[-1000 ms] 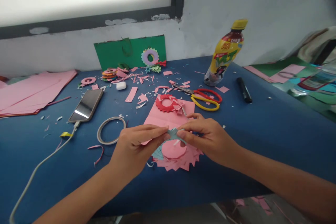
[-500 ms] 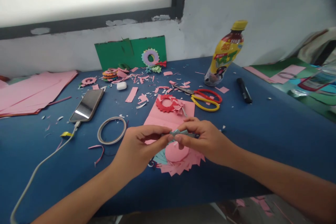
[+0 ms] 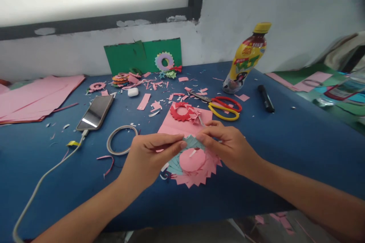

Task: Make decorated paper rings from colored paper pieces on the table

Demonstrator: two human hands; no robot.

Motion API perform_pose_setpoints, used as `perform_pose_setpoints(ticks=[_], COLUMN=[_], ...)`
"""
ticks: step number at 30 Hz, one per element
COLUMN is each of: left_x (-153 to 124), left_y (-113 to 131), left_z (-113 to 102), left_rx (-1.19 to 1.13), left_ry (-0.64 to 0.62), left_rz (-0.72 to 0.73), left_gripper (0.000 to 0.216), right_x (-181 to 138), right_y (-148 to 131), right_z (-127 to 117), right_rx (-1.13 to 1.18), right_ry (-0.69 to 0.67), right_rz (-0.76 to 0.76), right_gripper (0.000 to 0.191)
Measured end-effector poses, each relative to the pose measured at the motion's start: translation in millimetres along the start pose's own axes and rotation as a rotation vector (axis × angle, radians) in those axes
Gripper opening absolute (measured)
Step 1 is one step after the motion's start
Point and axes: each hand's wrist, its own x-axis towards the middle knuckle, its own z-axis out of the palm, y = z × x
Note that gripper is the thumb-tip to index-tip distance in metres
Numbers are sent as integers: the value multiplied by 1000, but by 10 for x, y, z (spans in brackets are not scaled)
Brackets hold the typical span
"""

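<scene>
Between both hands is a light blue folded-paper strip (image 3: pixel 191 141) with pointed edges. My left hand (image 3: pixel 155 155) pinches its left end between thumb and fingers. At its right end, my right hand (image 3: pixel 226 144) pinches it too. Just below lies a spiky paper wreath (image 3: pixel 196 179), pink with a light blue part on its left, and a pink paper disc (image 3: pixel 191 161) sits in its middle. A pink sheet (image 3: pixel 171 123) lies behind the hands, bearing a red folded-paper ring (image 3: pixel 175 114) with pink pieces at its right.
Scissors (image 3: pixel 224 108) with red and yellow handles lie behind my right hand. A roll of tape (image 3: pixel 110 146) and a charging phone (image 3: pixel 95 113) are at left. A tilted drink bottle (image 3: pixel 245 62) and a black marker (image 3: pixel 265 98) stand farther right. Paper scraps (image 3: pixel 144 101) litter the back.
The light blue strip has tilted so its flat, pointed face shows. My fingers have moved slightly apart and up, uncovering more of the pink disc below.
</scene>
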Motion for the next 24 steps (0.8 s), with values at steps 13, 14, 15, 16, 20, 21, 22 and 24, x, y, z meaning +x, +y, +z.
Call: perform_pose_setpoints(ticks=[13,14,15,16,20,21,22,24], left_x=[-121,-138,-155,-172,-226,-235,-241,-246], left_y=[78,81,89,105,200,214,217,190], left_z=[-210,-204,-194,-183,-154,-152,-150,-149], left_rx=[593,598,590,581,641,669,692,696], left_ry=[-154,-129,-96,-63,-33,-39,-43,-6], left_rz=[1027,1031,1024,1017,976,967,967,1026], left_gripper=[10,10,9,9,8,8,8,11], right_x=[-154,-162,-169,-175,-180,-178,-177,-176], right_y=[-59,-74,-92,-112,-141,-131,-118,-90], right_z=[-141,-141,-142,-141,-129,-123,-117,-110], right_rx=[-493,-515,-533,-546,-535,-515,-492,-451], right_ry=[179,168,158,152,126,120,115,99], right_rz=[-802,-796,-778,-755,-721,-732,-744,-757], right_gripper=[12,16,20,21,23,24,25,26])
